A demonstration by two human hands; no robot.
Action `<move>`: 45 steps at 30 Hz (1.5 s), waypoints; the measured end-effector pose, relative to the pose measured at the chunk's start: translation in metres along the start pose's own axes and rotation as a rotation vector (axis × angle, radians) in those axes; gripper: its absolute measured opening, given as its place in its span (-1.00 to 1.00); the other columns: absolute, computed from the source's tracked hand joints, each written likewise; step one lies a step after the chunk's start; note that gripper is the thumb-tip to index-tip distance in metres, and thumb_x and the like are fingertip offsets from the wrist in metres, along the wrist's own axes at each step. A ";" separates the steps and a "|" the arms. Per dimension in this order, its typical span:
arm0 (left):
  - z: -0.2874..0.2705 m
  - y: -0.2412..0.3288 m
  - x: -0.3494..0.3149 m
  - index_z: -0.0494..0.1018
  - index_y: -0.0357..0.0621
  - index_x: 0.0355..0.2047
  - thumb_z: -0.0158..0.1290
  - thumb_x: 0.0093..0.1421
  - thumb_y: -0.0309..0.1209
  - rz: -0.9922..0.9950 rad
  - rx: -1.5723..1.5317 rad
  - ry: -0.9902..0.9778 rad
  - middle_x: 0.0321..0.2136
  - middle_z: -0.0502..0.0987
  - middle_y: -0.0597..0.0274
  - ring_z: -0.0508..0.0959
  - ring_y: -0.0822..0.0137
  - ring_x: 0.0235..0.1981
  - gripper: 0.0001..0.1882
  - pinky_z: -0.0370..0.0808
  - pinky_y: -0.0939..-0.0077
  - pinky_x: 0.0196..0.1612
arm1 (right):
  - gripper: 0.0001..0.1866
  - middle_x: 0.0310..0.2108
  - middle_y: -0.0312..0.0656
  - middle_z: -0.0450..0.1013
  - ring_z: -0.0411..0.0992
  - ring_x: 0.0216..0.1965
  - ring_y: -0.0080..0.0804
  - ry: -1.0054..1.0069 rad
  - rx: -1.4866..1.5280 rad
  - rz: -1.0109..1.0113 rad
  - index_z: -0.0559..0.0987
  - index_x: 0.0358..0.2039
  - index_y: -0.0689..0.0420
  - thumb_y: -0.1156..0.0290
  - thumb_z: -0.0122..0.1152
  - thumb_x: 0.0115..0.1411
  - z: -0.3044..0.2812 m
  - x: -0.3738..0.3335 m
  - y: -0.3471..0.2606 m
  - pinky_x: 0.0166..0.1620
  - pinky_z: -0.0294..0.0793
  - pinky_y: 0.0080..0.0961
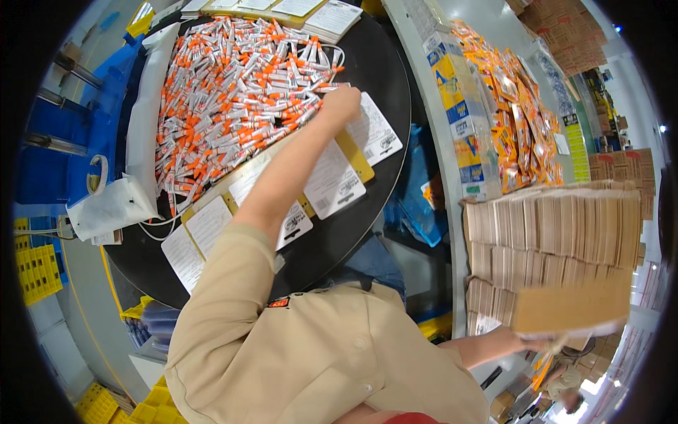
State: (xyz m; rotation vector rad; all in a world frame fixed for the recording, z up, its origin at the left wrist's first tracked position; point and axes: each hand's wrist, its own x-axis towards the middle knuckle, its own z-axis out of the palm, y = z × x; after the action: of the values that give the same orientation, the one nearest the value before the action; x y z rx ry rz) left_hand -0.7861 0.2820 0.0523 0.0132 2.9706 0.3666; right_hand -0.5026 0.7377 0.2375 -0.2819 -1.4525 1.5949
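Observation:
My left hand reaches over the right edge of a large pile of small white tubes with orange caps. Its fingers curl downward beside the tubes and a white printed card; whatever is between them is hidden. More cards lie along the pile's near side on yellow holders, partly under my forearm. At the lower right, my right hand grips a brown cardboard piece, somewhat blurred, in front of stacked brown cards.
A round black table carries the tubes. Blue machinery with metal rods stands left. Right, a grey-edged bench holds orange packets behind a taped, coloured barrier. Yellow crates are at far left; another person is lower right.

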 end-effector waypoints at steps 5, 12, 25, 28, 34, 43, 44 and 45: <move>-0.006 0.012 0.018 0.58 -0.21 -0.25 0.35 -0.23 -0.17 0.002 0.104 -0.163 -0.24 0.60 0.04 0.59 0.10 -0.15 -0.47 0.55 0.29 -0.09 | -0.33 -0.07 0.05 0.40 0.45 -0.12 -0.12 -0.299 -0.100 0.471 0.38 0.02 0.36 0.16 0.23 -0.02 0.106 -0.010 0.103 -0.06 0.50 -0.27; 0.000 0.020 0.008 0.53 -0.19 -0.20 0.31 -0.12 -0.30 -0.120 -0.019 -0.057 -0.20 0.56 0.06 0.58 0.08 -0.16 -0.56 0.55 0.30 -0.14 | -0.36 -0.08 -0.06 0.45 0.46 -0.15 -0.40 -1.105 -0.053 0.828 0.38 0.06 0.36 0.17 0.21 0.08 0.221 -0.022 0.202 -0.10 0.46 -0.50; 0.005 0.036 -0.130 0.33 -0.44 0.02 0.23 0.07 -0.30 -0.580 -1.458 0.108 -0.39 0.56 0.06 0.52 0.40 -0.53 -0.40 0.47 0.52 -0.45 | -0.55 0.00 0.12 0.40 0.37 -0.01 -0.11 -1.817 -0.585 0.074 0.51 0.01 0.19 0.13 -0.01 0.28 0.331 -0.077 0.290 0.07 0.32 -0.28; 0.018 0.043 -0.116 0.35 -0.51 -0.04 0.27 -0.01 -0.24 -0.564 -1.464 0.269 -0.48 0.57 0.01 0.57 0.33 -0.56 -0.35 0.50 0.46 -0.43 | -0.51 0.20 0.18 0.16 0.13 0.17 0.12 -1.712 -0.845 -0.236 0.53 0.00 0.14 0.03 -0.02 0.27 0.315 -0.089 0.308 0.18 0.16 -0.11; 0.020 0.056 -0.090 0.56 -0.38 -0.34 0.28 -0.06 -0.20 -0.547 -1.148 0.260 -0.50 0.60 -0.02 0.62 0.24 -0.52 -0.56 0.53 0.37 -0.41 | -0.50 0.23 0.14 0.14 0.12 0.20 0.09 -1.532 -0.547 -0.118 0.51 -0.01 0.20 0.03 -0.02 0.28 0.308 -0.087 0.339 0.24 0.08 -0.20; -0.029 -0.013 -0.221 0.52 -0.27 -0.19 0.30 -0.10 -0.37 -0.290 -1.433 0.647 -0.36 0.58 0.17 0.54 0.41 -0.38 -0.57 0.49 0.47 -0.26 | -0.48 0.09 -0.07 0.32 0.31 0.08 -0.36 -1.665 0.017 0.248 0.25 0.19 0.28 0.19 -0.08 0.36 0.290 -0.139 0.177 0.13 0.26 -0.45; -0.032 -0.032 -0.257 0.51 -0.25 -0.16 0.32 -0.10 -0.35 -0.359 -1.539 0.597 -0.31 0.57 0.17 0.54 0.40 -0.35 -0.53 0.50 0.45 -0.27 | -0.37 0.13 -0.08 0.28 0.27 0.12 -0.36 -1.754 -0.060 0.308 0.20 0.24 0.23 0.05 -0.05 0.32 0.284 -0.154 0.165 0.16 0.23 -0.39; -0.035 -0.053 -0.297 0.50 -0.32 -0.14 0.32 -0.14 -0.28 -0.435 -1.483 0.655 -0.36 0.57 0.16 0.55 0.38 -0.41 -0.45 0.50 0.43 -0.33 | -0.25 0.16 -0.08 0.25 0.23 0.16 -0.35 -1.906 -0.082 0.376 0.16 0.29 0.18 -0.08 -0.02 0.27 0.279 -0.167 0.159 0.19 0.20 -0.34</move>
State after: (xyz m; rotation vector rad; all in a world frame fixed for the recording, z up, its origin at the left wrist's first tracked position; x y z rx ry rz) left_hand -0.4975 0.2144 0.1159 -0.9932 2.2018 2.6256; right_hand -0.6808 0.4506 0.1086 1.4092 -2.8699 2.0605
